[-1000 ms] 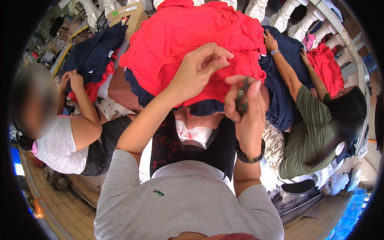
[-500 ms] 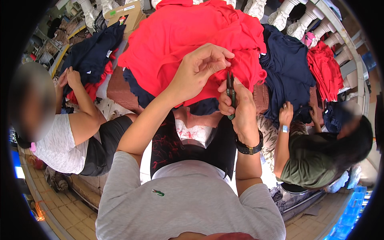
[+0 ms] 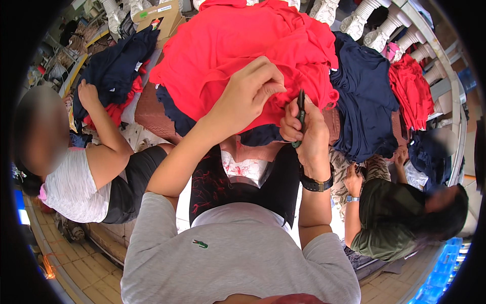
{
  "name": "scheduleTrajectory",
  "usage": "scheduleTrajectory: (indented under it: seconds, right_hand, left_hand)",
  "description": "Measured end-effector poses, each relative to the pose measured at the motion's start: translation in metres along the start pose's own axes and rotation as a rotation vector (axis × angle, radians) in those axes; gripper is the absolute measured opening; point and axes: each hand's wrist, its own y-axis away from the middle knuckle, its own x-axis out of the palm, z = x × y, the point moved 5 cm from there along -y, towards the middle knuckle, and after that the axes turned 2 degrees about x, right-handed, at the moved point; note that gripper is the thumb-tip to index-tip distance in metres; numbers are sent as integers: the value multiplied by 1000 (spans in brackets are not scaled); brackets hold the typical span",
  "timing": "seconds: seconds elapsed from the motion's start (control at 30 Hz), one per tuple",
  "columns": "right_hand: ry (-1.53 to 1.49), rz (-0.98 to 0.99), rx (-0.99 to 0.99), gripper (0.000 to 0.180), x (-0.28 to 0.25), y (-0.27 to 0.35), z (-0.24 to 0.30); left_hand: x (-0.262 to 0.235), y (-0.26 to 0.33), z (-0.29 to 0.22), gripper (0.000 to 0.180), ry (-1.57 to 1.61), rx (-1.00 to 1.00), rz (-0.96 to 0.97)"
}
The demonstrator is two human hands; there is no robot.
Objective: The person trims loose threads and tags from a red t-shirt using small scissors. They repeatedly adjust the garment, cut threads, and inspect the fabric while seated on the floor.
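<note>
Overhead, a tan cardboard box [image 3: 161,14] with a white label and a green sticker is seen at the far table edge. The left hand [image 3: 248,93] is closed, its fingers pinching a fold of the red garment [image 3: 243,40]. The right hand [image 3: 308,133] is wrapped around small dark snips [image 3: 300,115], held upright just beside that pinched fold, touching the cloth.

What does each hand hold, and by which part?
Left hand pinches a fold of the red cloth. Right hand holds a small dark tool by its lower half.
</note>
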Motion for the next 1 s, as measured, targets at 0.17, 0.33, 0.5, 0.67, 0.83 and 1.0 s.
scheduleTrajectory:
  seconds: [0.17,0.33,0.5,0.67,0.83,1.0]
  right_hand:
    - [-11,48,-8,45,2,2,5]
    - [51,25,-90,46,1,0,11]
    - [25,45,-119,44,-1,-2,14]
    - [24,35,-137,42,1,-1,15]
    - [4,-19,-123,39,-3,-2,17]
    - [71,-14,-99,36,-5,-2,20]
  left_hand:
    - [7,5,-1,9,-213,-11,-42]
    - [-3,-6,3,9,-145,-63,-85]
    - [0,-9,1,7,-192,-13,-94]
    - [9,-13,5,7,-312,-159,51]
    - [7,-15,18,6,48,-197,54]
    - [10,-15,24,5,321,-243,81]
